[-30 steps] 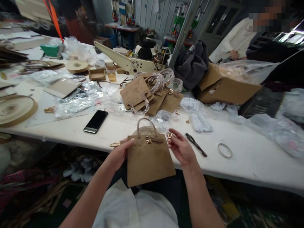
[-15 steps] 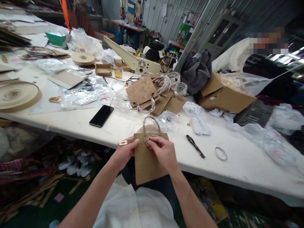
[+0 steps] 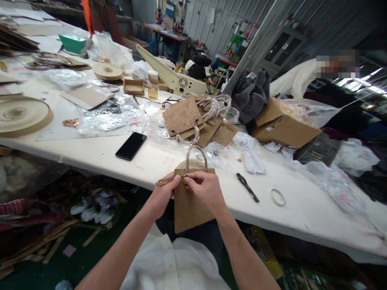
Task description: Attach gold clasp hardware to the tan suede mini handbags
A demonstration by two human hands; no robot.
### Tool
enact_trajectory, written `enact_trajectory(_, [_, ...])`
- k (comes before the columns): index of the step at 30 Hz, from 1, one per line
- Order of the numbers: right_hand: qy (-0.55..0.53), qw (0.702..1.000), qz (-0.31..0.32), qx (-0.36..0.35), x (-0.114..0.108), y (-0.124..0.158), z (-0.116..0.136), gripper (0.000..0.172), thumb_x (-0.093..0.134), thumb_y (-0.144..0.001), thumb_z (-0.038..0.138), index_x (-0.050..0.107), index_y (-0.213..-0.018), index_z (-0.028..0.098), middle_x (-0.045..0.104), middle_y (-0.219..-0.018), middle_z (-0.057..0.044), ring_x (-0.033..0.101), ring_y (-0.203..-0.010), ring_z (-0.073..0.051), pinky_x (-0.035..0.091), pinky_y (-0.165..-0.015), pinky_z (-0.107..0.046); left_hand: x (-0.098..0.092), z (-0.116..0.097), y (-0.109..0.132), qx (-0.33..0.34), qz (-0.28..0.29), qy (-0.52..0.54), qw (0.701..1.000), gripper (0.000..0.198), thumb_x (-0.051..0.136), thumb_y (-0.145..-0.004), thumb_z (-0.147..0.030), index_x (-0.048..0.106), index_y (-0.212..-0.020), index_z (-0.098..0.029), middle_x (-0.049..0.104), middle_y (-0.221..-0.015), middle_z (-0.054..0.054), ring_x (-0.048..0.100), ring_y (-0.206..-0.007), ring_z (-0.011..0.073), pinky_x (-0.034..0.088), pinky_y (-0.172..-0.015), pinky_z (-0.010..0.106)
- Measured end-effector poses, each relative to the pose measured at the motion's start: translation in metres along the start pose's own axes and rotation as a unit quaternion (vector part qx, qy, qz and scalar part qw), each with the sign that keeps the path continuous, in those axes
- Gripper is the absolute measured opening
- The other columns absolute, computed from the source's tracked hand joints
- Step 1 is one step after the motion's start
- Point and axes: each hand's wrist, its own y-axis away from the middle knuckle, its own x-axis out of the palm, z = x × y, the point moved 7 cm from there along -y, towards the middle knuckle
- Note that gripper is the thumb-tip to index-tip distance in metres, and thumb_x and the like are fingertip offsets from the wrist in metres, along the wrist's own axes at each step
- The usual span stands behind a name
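Observation:
A brown bag panel (image 3: 193, 211) with a plastic-wrapped handle (image 3: 196, 150) is held upright at the table's front edge. My left hand (image 3: 165, 195) grips its upper left edge, thumb on the face; a strap tab with a metal fitting (image 3: 163, 182) sticks out to the left of that hand. My right hand (image 3: 205, 189) pinches close to the handle's left foot, at a small metal piece (image 3: 184, 179) whose shape I cannot make out. Behind the panel shows the top of a pale round roll (image 3: 193, 164).
Beyond lie more brown panels with wrapped handles (image 3: 183, 117). A phone (image 3: 131, 146) rests to the left. Rightward are a dark slim tool (image 3: 248, 187), a ring (image 3: 277, 197) and plastic bags (image 3: 335, 181). A co-worker's white sleeve (image 3: 294, 80) shows behind a cardboard box (image 3: 287, 127).
My right hand's fingertips have shifted slightly left along the panel, nearer my left thumb. The panel now faces me more squarely, and the tab by my left hand has turned.

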Motion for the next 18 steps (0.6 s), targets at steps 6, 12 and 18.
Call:
enact_trajectory(6, [0.146,0.985,-0.021,-0.091,0.005,0.002,0.028,0.013,0.075,-0.093,0.028,0.085,-0.086,0.025,0.083,-0.085,-0.007,0.075,-0.075,-0.027,0.059,-0.071,-0.038,0.001,-0.006,0.004,0.055,-0.064,-0.11,0.99,0.038,0.077,-0.098,-0.047,0.08,-0.125,-0.019,0.078,-0.121,0.009,0.067,-0.114,0.0319,0.052,-0.098,0.033])
enact_trajectory(12, [0.253,0.959,0.01,-0.126,0.022,0.005,0.036,0.019,0.066,-0.097,0.017,0.079,-0.084,0.021,0.077,-0.088,-0.01,0.07,-0.084,-0.026,0.055,-0.084,-0.038,0.005,-0.017,0.011,0.102,-0.085,-0.17,0.976,0.034,0.077,-0.099,-0.048,0.08,-0.116,-0.019,0.078,-0.12,0.01,0.067,-0.117,0.0329,0.051,-0.105,0.034])
enact_trajectory(18, [0.092,0.979,0.047,-0.177,0.022,0.026,0.036,0.041,0.052,-0.107,0.014,0.071,-0.142,0.025,0.068,-0.128,-0.011,0.069,-0.113,-0.023,0.057,-0.101,-0.034,-0.017,-0.007,0.004,0.041,-0.158,-0.141,0.976,0.054,0.098,-0.079,-0.048,0.078,-0.122,-0.022,0.08,-0.119,0.008,0.063,-0.135,0.0394,0.054,-0.114,0.038])
